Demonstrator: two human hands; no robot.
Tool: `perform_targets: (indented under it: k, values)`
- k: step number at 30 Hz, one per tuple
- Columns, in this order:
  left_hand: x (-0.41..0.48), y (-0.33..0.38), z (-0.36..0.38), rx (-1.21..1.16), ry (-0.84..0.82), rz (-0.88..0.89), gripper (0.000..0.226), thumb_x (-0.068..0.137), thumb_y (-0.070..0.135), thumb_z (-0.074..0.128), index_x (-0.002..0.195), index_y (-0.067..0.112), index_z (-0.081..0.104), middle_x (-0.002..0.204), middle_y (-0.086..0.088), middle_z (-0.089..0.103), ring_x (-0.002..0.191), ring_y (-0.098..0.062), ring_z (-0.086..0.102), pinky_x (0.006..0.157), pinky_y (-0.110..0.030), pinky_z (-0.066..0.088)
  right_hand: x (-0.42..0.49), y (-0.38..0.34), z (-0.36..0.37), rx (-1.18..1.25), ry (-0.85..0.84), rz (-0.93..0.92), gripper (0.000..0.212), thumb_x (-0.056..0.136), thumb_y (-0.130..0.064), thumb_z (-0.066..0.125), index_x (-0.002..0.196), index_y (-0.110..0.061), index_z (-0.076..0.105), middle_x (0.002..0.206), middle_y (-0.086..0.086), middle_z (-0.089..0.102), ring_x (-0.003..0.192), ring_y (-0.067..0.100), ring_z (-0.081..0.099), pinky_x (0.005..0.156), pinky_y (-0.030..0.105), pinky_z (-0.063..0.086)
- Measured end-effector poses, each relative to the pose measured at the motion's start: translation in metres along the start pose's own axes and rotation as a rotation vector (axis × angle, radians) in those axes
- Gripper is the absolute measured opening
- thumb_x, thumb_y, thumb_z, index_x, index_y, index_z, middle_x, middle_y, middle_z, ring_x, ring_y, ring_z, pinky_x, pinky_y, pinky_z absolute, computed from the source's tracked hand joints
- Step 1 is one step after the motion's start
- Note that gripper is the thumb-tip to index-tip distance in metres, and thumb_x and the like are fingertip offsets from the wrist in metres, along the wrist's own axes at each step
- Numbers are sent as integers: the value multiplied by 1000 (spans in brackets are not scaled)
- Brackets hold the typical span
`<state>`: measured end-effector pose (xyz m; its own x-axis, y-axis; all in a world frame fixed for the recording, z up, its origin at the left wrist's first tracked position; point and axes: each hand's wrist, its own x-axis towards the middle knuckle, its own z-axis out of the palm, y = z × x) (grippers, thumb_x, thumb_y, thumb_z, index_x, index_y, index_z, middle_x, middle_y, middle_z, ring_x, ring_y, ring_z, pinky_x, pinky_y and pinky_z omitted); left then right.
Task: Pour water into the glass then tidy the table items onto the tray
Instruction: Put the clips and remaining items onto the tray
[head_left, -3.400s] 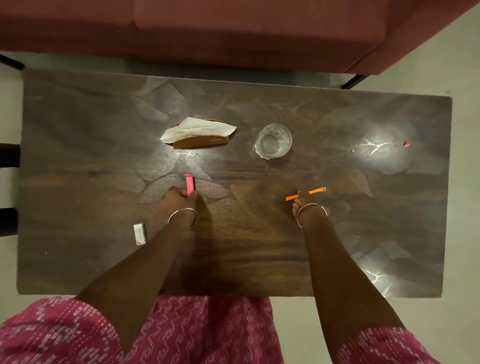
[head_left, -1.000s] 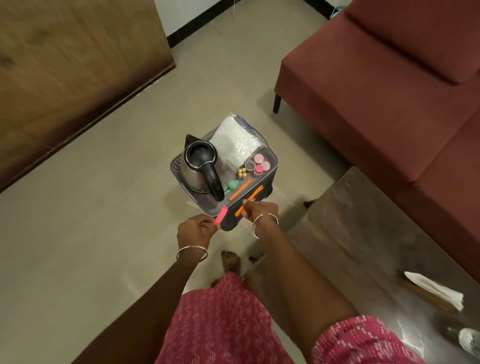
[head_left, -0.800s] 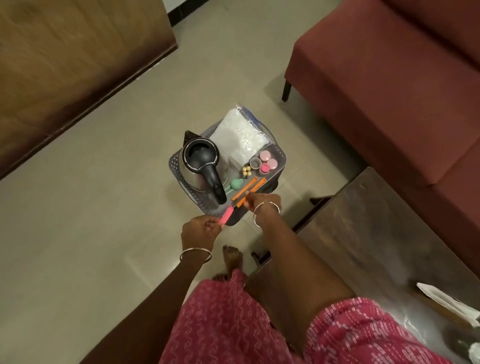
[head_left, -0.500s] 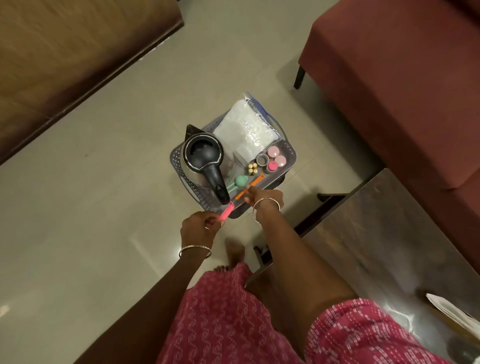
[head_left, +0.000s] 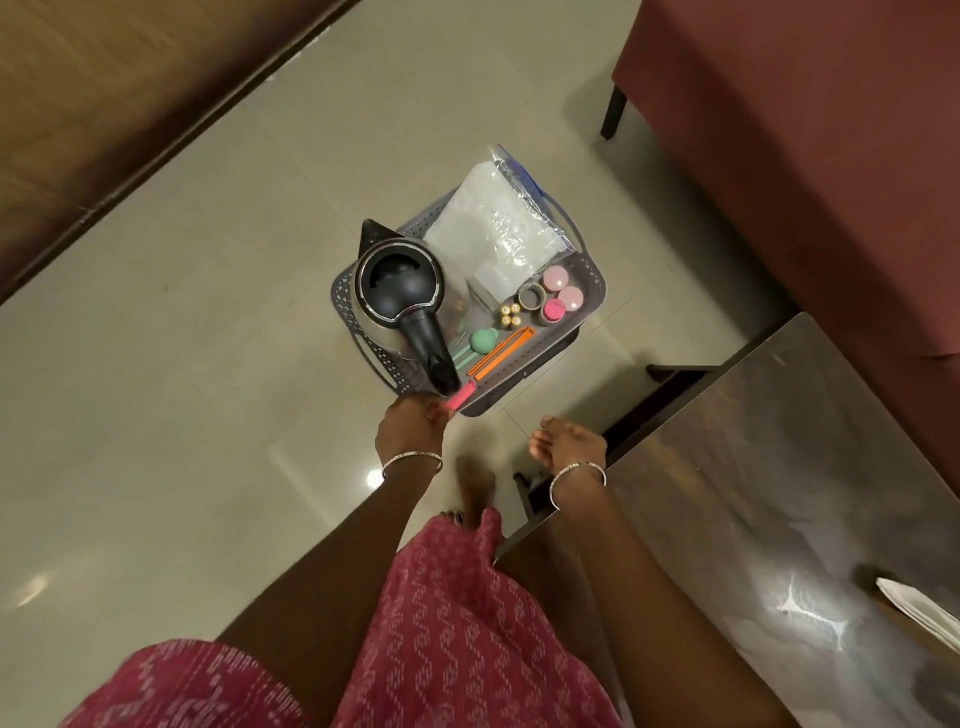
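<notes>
Our left hand (head_left: 410, 423) pinches the near end of the small pink stick (head_left: 460, 396), its far tip just over the near rim of the tray (head_left: 589, 306), beside the kettle (head_left: 402, 291) handle. Our right hand (head_left: 569, 441) hangs loose and empty, off to the side. We judge the stick light and stiff, so a fingertip pinch suffices.

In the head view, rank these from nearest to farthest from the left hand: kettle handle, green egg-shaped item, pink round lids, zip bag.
From the left hand, which holds a pink stick:
1. Kettle handle, just above the hand, on the tray's near left.
2. Green egg-shaped item, right of the handle.
3. Pink round lids, at the tray's right side.
4. Zip bag, at the tray's far end.
</notes>
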<state>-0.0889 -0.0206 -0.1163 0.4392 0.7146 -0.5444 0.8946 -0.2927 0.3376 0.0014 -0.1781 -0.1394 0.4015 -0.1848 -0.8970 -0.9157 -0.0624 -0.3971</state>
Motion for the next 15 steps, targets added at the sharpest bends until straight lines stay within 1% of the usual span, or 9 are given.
perform_targets:
  k: [5, 7, 9, 12, 15]
  values:
    - [11, 4, 12, 32, 44, -71, 16, 84, 29, 70, 92, 16, 72, 91, -15, 71, 85, -39, 67, 67, -35, 48, 10, 19, -32, -80, 39, 28, 20, 94, -6, 64, 75, -5, 55, 66, 14, 61, 35, 8, 58, 40, 19, 51]
    - [14, 5, 14, 44, 42, -98, 16, 85, 28, 68, 92, 15, 73, 91, -17, 71, 85, -40, 68, 66, -34, 45, 12, 24, -39, -92, 35, 28, 21, 94, -6, 63, 75, -6, 55, 67, 13, 61, 36, 7, 58, 41, 20, 52]
    - [14, 3, 15, 65, 42, -109, 15, 85, 26, 68, 96, 19, 74, 92, -17, 71, 87, -40, 68, 65, -32, 41, 11, 29, -44, -96, 23, 27, 22, 94, -6, 62, 73, -7, 55, 67, 13, 61, 36, 6, 58, 41, 19, 51]
    - [10, -1, 13, 97, 48, -74, 22, 86, 23, 67, 105, 29, 73, 99, -14, 71, 92, -39, 67, 69, -33, 46, 6, 34, -46, -84, 11, 21, 23, 95, -6, 61, 74, -7, 53, 67, 12, 60, 35, 5, 57, 40, 18, 49]
    - [0, -8, 10, 51, 71, -4, 20, 90, 20, 62, 106, 24, 73, 105, -11, 70, 96, -37, 66, 76, -36, 50, -4, 40, -47, -84, 12, 15, 19, 96, -6, 60, 78, -7, 55, 67, 11, 61, 38, 7, 57, 42, 19, 49]
